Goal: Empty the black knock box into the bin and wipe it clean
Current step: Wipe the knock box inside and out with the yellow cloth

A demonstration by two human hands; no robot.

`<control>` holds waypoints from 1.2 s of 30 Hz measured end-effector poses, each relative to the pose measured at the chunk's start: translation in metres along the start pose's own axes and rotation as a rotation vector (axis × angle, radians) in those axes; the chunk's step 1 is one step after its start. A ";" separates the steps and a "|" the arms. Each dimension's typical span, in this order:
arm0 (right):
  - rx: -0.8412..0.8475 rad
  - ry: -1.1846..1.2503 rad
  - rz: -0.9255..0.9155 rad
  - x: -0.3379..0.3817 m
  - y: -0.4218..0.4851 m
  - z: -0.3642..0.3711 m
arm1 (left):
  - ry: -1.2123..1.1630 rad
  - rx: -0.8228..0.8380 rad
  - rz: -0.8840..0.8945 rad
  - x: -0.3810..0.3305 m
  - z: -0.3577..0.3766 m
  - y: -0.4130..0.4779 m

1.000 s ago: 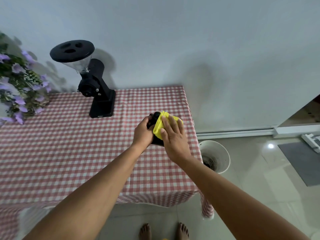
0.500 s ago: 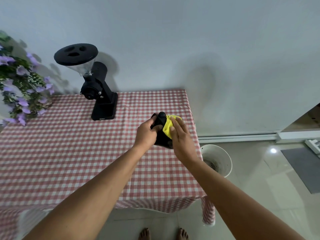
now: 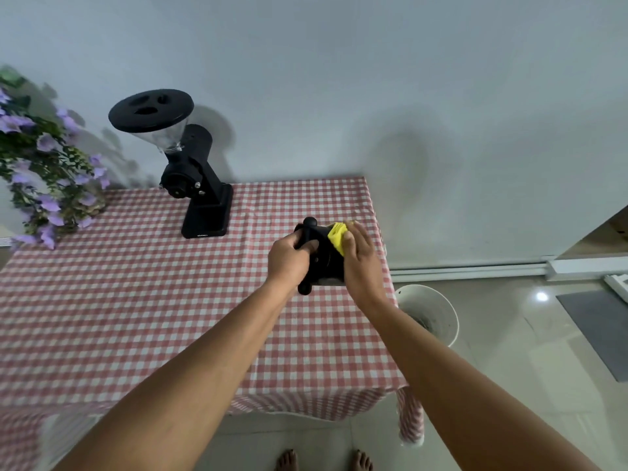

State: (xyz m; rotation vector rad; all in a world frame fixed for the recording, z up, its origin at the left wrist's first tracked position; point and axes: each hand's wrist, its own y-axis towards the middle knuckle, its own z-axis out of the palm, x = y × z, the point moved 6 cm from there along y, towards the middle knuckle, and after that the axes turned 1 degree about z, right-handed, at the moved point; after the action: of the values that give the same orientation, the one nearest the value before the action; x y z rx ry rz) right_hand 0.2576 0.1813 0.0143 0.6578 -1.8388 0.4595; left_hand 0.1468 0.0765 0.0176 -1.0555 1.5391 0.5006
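Observation:
The black knock box is held above the right part of the checked table, its knock bar running from top to bottom on its left side. My left hand grips that bar side. My right hand presses a folded yellow cloth against the box's right upper face. Most of the box is hidden between the two hands. The white bin stands on the floor just right of the table, with dark grounds in its bottom.
A black coffee grinder with a clear hopper stands at the back of the table by the wall. Purple flowers fill the table's far left. A grey mat lies on the tiled floor at right. My bare feet show below.
The box has been turned in my left hand, showing more of its black body. My right hand with the cloth slid from over the top to its right side.

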 end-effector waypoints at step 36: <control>-0.081 -0.010 0.027 0.016 0.008 -0.018 | 0.083 0.307 0.237 -0.059 0.012 -0.008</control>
State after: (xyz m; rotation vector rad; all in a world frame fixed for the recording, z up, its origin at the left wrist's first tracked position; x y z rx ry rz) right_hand 0.2615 0.1942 0.0355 0.5827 -1.8678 0.3979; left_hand 0.1571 0.1025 0.0715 -0.6691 1.7612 0.3693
